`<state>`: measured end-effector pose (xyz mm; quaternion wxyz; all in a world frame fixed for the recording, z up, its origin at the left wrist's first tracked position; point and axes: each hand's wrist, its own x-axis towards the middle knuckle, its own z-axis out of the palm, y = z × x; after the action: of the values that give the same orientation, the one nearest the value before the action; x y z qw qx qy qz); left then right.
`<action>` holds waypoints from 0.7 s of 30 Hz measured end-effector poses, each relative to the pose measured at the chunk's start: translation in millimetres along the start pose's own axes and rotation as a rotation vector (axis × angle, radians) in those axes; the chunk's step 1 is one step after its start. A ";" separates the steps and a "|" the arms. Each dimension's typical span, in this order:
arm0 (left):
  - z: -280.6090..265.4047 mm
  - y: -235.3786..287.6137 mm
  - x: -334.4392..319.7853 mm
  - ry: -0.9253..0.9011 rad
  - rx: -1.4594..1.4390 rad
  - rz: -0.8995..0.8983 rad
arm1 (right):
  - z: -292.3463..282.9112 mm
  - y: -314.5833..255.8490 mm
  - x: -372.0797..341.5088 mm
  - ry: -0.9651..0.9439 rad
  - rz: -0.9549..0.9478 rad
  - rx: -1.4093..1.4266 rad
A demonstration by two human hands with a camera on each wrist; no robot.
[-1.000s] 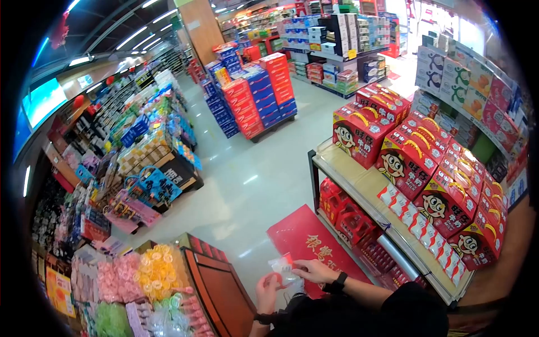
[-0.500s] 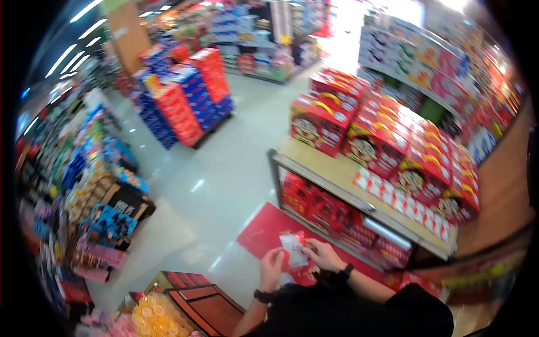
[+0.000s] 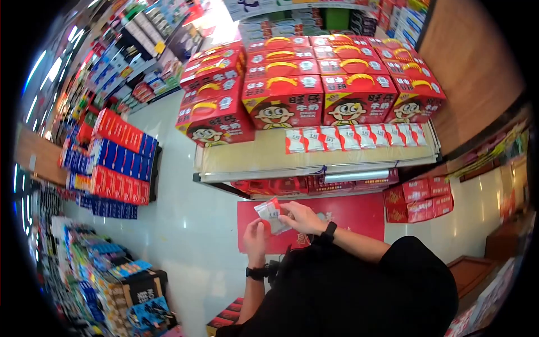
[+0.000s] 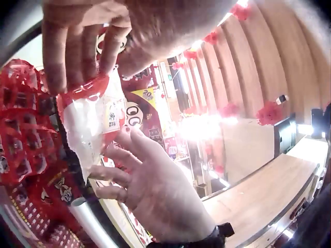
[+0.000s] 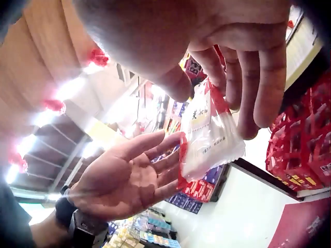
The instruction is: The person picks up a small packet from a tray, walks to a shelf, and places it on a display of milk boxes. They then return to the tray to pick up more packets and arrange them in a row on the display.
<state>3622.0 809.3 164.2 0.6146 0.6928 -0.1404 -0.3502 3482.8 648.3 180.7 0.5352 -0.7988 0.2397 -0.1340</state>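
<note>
A small clear-and-white packet with red ends [image 3: 269, 211] is held between both hands in front of the body, tilted. My left hand [image 3: 256, 242] pinches one red end between thumb and fingers. The opposite edge is gripped by my right hand [image 3: 304, 217]. In the right wrist view the packet [image 5: 209, 142] shows dark printed characters and a see-through part. The left wrist view shows the packet [image 4: 85, 129] between the fingers of the two hands. Beyond it a row of similar red-and-white packets [image 3: 359, 138] lies along the shelf's front.
Red milk boxes with yellow handles [image 3: 283, 95] stand stacked on the shelf [image 3: 241, 160]. Below is a red mat [image 3: 365, 216] on the floor. Red cartons [image 3: 421, 199] sit to the right, and stacked red and blue cartons [image 3: 120, 163] stand at left.
The head view has swung right, so the milk-box shelf now lies straight ahead and the left-side displays have shifted. Both hands still hold the packet, now closer to the shelf in view.
</note>
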 end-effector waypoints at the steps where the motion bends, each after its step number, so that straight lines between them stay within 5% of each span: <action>1: 3.9 3.0 15.7 -0.019 0.033 -0.005 | -5.4 4.9 6.6 0.032 0.006 0.020; 10: 64.8 42.3 113.1 -0.167 0.134 0.019 | -40.2 47.1 63.4 0.330 -0.005 0.078; 14: 83.2 61.9 149.0 -0.157 0.136 0.007 | -55.5 47.1 97.4 0.241 0.119 0.238; 21: 88.1 61.2 237.8 -0.303 0.097 -0.011 | -42.8 65.3 163.1 0.333 0.133 0.001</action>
<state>3748.6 581.8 148.1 0.5502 0.6617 -0.2444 -0.4470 3585.5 508.2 130.5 0.4964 -0.7477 0.3773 -0.2286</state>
